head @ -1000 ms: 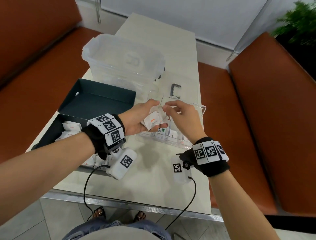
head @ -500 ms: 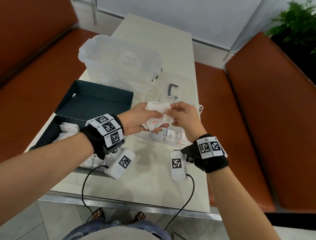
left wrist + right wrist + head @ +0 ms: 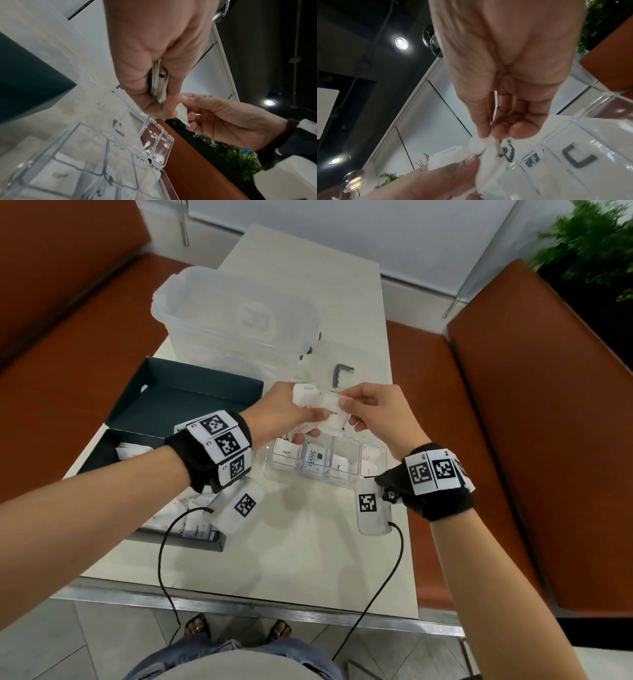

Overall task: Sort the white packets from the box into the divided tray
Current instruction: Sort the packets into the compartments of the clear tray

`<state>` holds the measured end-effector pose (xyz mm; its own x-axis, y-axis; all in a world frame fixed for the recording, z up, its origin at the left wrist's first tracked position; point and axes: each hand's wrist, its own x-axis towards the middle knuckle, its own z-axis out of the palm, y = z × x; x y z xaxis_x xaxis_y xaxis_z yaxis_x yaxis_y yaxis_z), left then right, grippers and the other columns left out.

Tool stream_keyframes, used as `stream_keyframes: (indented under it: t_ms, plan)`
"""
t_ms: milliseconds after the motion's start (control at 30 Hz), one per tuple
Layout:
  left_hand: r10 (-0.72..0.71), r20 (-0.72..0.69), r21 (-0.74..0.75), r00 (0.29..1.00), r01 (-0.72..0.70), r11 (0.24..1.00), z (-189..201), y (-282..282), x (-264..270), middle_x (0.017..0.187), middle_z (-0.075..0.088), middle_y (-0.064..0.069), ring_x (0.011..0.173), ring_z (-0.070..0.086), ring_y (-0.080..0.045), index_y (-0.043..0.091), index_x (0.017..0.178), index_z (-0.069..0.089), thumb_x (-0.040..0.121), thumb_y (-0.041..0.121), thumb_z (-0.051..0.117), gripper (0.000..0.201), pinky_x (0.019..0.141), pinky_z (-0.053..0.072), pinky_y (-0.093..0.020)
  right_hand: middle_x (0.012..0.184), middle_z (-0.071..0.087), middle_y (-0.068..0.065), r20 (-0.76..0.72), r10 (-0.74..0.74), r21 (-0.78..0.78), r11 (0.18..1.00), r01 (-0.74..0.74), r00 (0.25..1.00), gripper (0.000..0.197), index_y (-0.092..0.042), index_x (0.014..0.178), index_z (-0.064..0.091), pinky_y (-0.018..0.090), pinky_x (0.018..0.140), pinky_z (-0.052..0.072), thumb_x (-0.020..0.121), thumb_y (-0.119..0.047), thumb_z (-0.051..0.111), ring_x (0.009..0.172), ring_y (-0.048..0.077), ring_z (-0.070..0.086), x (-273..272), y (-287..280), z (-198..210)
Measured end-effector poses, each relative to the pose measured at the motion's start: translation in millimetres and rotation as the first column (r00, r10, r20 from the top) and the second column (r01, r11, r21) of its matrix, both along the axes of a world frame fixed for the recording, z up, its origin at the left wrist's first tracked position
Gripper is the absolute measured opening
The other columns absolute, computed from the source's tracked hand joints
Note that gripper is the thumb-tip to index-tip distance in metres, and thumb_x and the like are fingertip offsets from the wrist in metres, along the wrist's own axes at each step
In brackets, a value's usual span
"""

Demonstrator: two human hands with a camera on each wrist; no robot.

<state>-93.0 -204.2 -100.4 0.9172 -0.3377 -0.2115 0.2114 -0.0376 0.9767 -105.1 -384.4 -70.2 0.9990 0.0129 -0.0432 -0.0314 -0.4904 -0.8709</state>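
Note:
My left hand (image 3: 294, 416) grips a small stack of white packets (image 3: 310, 402) above the clear divided tray (image 3: 274, 470). My right hand (image 3: 356, 409) pinches one white sugar packet (image 3: 334, 417) at the stack's right edge. In the left wrist view the stack (image 3: 158, 83) sits edge-on between the left thumb and fingers, and the right hand (image 3: 197, 108) pinches a packet corner (image 3: 183, 116). The right wrist view shows the right fingertips (image 3: 485, 132) on the white packet (image 3: 488, 151). The tray's compartments hold packets, one marked Stevia (image 3: 315, 458). More packets (image 3: 132, 450) lie in the dark box (image 3: 178, 405) at left.
A large clear lidded tub (image 3: 236, 320) stands behind the box on the white table (image 3: 301, 549). The tray's open lid with a grey handle (image 3: 340, 373) lies behind it. Orange benches (image 3: 513, 440) flank the table. Cables hang from both wrist units over the near edge.
Both hands have risen slightly above the tray. The stack in the left hand has turned, and the right fingers now pinch a packet marked sugar instead of the orange-printed one.

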Motion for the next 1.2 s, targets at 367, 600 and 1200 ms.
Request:
stream_keyframes:
  t_ms: [367,600,1200]
  plan:
    - [0.208,-0.097,-0.025,0.973,-0.211,0.977,-2.6,29.9,2.1,0.089,0.068,-0.012,0.065,0.064,-0.020,0.008,0.097,0.066,0.090,0.003,0.065,0.009,0.044,0.045,-0.021,0.074,0.067,0.006,-0.040,-0.108,-0.134,0.986,0.102,0.993,0.016,0.002,0.099,0.069,0.022,0.059,0.056,0.088,-0.003,0.059,0.058,0.014,0.064,29.7,27.6,-49.6]
    - [0.226,-0.097,-0.017,0.969,-0.229,0.973,-1.3,45.7,-4.6,0.089,0.067,-0.011,0.070,0.062,-0.021,0.006,0.102,0.065,0.091,0.004,0.064,0.011,0.044,0.044,-0.022,0.109,0.068,0.008,-0.121,0.043,-0.607,0.788,-0.108,0.992,0.024,-0.015,0.107,0.069,0.041,0.095,0.045,0.089,-0.018,0.053,0.106,0.030,0.060,37.1,67.6,-86.0]
    - [0.231,-0.140,-0.049,0.963,-0.240,0.970,-3.4,53.7,-11.8,0.095,0.066,-0.014,0.071,0.062,-0.021,0.006,0.103,0.064,0.090,0.005,0.065,0.013,0.048,0.045,-0.023,0.096,0.069,-0.004,-0.019,0.322,-0.892,0.423,-0.162,0.947,0.030,-0.029,0.101,0.066,0.043,0.091,0.023,0.084,-0.005,0.059,0.103,0.023,0.052,39.9,72.2,-92.7]
